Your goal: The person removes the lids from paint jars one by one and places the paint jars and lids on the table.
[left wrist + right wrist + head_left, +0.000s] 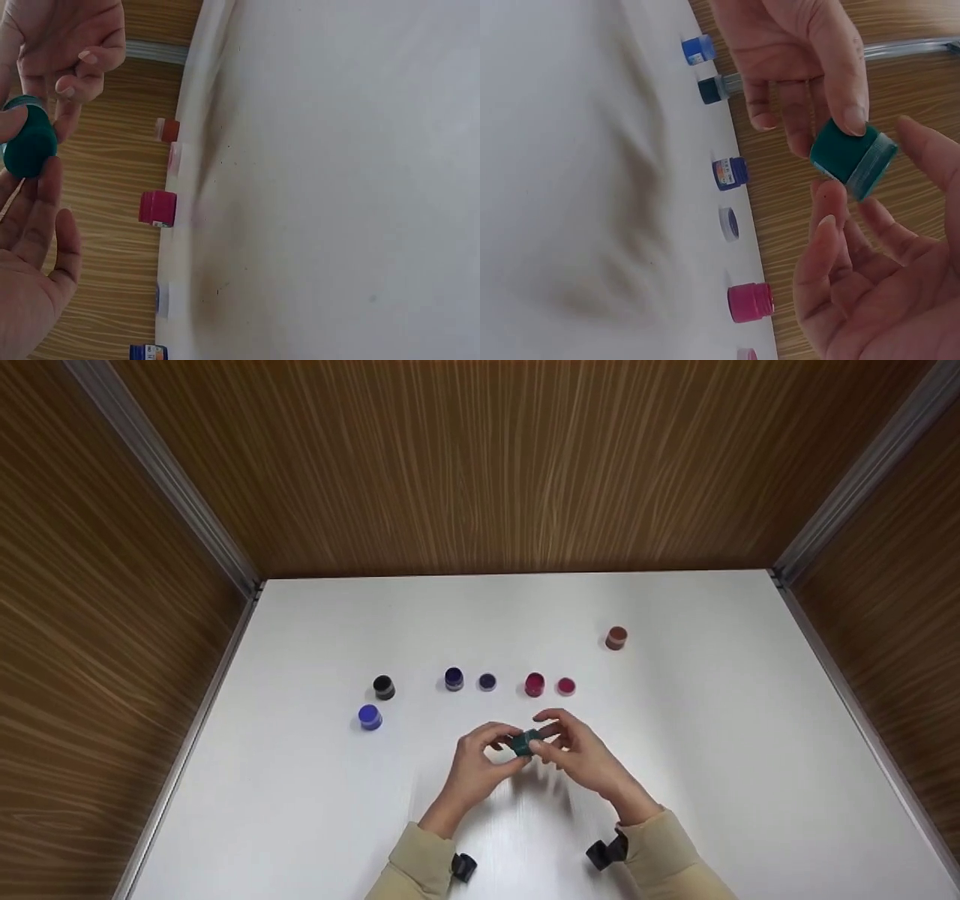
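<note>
A small green paint jar (526, 742) is held up above the table between both hands. My left hand (480, 765) grips it from the left, its thumb and fingertips on the green body. From the right, my right hand (589, 757) pinches the jar with the thumb on its near side; its index finger is raised and apart. In the right wrist view the jar (846, 154) is tilted, its pale ridged end towards the right hand. Beyond the hands, a pink jar (535, 685) and a dark blue jar (454, 679) each stand beside a small round lid.
Further left are a black-looking jar (384, 687) and a bright blue jar (370, 717). A reddish-brown jar (616, 638) stands at the back right. The pink lid (566, 686) and dark blue lid (487, 682) lie on the white table (300, 810). Wood-grain panels (480, 472) enclose the back and sides.
</note>
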